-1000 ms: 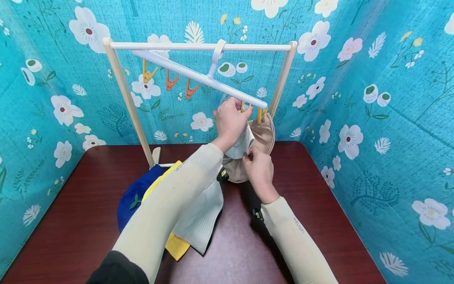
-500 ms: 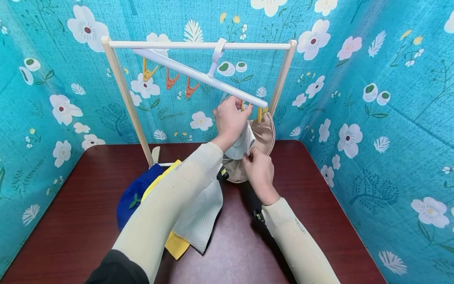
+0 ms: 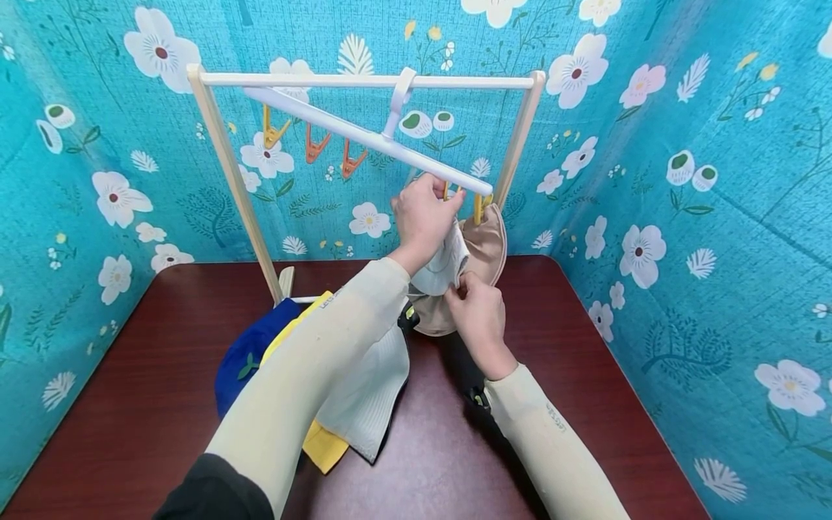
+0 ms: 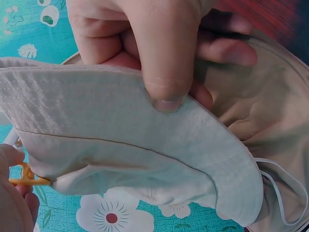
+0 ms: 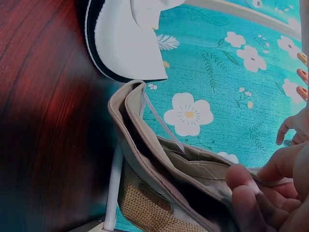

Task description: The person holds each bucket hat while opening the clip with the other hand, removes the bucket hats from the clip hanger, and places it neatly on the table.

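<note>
With thumb and fingers my left hand [image 3: 425,217] grips a yellow clip [image 4: 30,176] under the low right end of the white hanger [image 3: 364,136]. In the left wrist view, the clip's tip meets the crown of a pale bucket hat [image 4: 111,106]. My right hand [image 3: 479,314] pinches that hat's brim, thumb in front and fingers behind. Close behind it, a beige sun hat [image 3: 487,249] with a white cord hangs from another yellow clip [image 3: 479,209] at the hanger's end. In the right wrist view its folded brim and woven part [image 5: 149,205] show.
A wooden rack [image 3: 227,170] carries the tilted hanger. One yellow clip [image 3: 271,130] and two orange clips [image 3: 316,144] hang at its left. On the dark red table [image 3: 572,404] lie a blue hat [image 3: 250,354], a yellow cloth item [image 3: 323,448] and a pale ribbed hat [image 3: 370,390], partly behind my left sleeve.
</note>
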Available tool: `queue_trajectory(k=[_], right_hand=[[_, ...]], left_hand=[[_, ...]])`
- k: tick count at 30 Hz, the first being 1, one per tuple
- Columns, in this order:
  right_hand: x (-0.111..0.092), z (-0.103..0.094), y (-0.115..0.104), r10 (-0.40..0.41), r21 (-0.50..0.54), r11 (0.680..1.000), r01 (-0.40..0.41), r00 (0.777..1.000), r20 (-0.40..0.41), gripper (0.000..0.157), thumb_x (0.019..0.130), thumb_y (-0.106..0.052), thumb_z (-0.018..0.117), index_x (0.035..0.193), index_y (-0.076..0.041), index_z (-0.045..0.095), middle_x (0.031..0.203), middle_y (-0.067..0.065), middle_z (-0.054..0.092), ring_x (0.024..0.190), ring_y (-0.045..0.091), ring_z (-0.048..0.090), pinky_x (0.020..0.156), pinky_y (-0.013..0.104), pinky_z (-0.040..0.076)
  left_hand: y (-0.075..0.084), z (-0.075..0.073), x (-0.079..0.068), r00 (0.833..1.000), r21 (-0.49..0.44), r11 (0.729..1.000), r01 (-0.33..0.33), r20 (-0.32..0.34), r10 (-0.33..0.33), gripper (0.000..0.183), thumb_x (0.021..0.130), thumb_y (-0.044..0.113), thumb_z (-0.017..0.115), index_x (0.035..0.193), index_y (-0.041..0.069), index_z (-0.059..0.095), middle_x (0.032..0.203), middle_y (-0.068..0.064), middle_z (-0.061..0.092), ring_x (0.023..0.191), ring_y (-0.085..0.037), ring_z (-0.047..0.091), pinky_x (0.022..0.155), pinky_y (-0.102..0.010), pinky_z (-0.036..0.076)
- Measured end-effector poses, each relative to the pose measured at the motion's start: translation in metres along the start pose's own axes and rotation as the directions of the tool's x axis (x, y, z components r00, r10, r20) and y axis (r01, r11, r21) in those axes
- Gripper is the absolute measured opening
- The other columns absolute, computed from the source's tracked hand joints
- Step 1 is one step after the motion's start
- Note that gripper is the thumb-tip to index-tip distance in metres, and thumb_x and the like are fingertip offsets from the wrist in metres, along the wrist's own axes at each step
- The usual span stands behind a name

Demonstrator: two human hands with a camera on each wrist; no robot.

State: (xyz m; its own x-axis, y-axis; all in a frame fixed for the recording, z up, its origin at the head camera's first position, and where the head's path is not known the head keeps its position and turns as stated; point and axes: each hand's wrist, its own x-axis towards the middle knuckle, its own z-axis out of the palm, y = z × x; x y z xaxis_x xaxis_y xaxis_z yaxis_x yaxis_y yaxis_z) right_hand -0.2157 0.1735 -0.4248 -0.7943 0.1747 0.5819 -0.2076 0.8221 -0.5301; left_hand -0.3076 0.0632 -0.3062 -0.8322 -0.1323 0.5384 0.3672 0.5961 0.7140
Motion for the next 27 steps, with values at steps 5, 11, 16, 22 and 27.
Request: queue_trajectory(k=[5, 11, 16, 22, 27], right_hand=[[-0.002, -0.004, -0.001, -0.007, 0.012, 1.000, 0.007, 1.000, -0.002, 0.019, 0.086, -0.019, 0.072, 0.072, -0.021, 0.060, 0.060, -0.006, 0.061, 0.055, 0.022, 0.061, 0.051, 0.042, 0.046], [-0.004, -0.005, 0.000, -0.018, 0.040, 0.999, 0.018, 1.000, 0.009, 0.021, 0.085, -0.017, 0.072, 0.071, -0.020, 0.057, 0.060, -0.005, 0.058, 0.053, 0.018, 0.056, 0.050, 0.036, 0.043], [-0.007, -0.006, 0.001, -0.036, 0.077, 0.996, 0.036, 0.999, 0.000, 0.025, 0.085, -0.012, 0.072, 0.069, -0.018, 0.054, 0.059, -0.004, 0.054, 0.053, 0.016, 0.051, 0.050, 0.032, 0.040], [-0.009, -0.006, 0.003, -0.046, 0.082, 0.996, 0.046, 0.999, -0.005, 0.025, 0.086, -0.012, 0.071, 0.070, -0.017, 0.054, 0.060, -0.003, 0.057, 0.053, 0.016, 0.053, 0.050, 0.032, 0.041], [-0.012, -0.005, 0.004, -0.040, 0.082, 0.996, 0.041, 0.999, -0.009, 0.024, 0.085, -0.011, 0.072, 0.069, -0.017, 0.054, 0.060, -0.003, 0.059, 0.053, 0.016, 0.055, 0.050, 0.032, 0.042]], left_hand=[[0.001, -0.001, 0.000, 1.000, -0.004, 1.000, -0.008, 0.003, 0.008, 0.033, 0.090, 0.046, 0.078, 0.088, 0.014, 0.067, 0.081, 0.008, 0.067, 0.081, -0.010, 0.060, 0.092, -0.042, 0.038], [0.001, 0.000, 0.000, 1.000, -0.002, 1.000, -0.013, 0.000, 0.013, 0.033, 0.090, 0.045, 0.078, 0.086, 0.015, 0.065, 0.079, 0.008, 0.066, 0.079, -0.010, 0.060, 0.091, -0.042, 0.039], [0.002, 0.000, 0.000, 1.000, 0.000, 1.000, -0.014, -0.001, 0.014, 0.033, 0.090, 0.045, 0.078, 0.083, 0.017, 0.064, 0.077, 0.008, 0.065, 0.078, -0.010, 0.059, 0.091, -0.042, 0.039], [0.002, 0.000, -0.001, 1.000, 0.012, 1.000, -0.011, -0.001, 0.011, 0.033, 0.090, 0.046, 0.078, 0.080, 0.019, 0.061, 0.075, 0.008, 0.064, 0.079, -0.011, 0.058, 0.093, -0.042, 0.040], [0.002, 0.000, 0.000, 1.000, 0.003, 1.000, 0.006, 0.005, -0.006, 0.033, 0.090, 0.047, 0.077, 0.079, 0.020, 0.061, 0.075, 0.008, 0.065, 0.080, -0.011, 0.059, 0.095, -0.042, 0.039]])
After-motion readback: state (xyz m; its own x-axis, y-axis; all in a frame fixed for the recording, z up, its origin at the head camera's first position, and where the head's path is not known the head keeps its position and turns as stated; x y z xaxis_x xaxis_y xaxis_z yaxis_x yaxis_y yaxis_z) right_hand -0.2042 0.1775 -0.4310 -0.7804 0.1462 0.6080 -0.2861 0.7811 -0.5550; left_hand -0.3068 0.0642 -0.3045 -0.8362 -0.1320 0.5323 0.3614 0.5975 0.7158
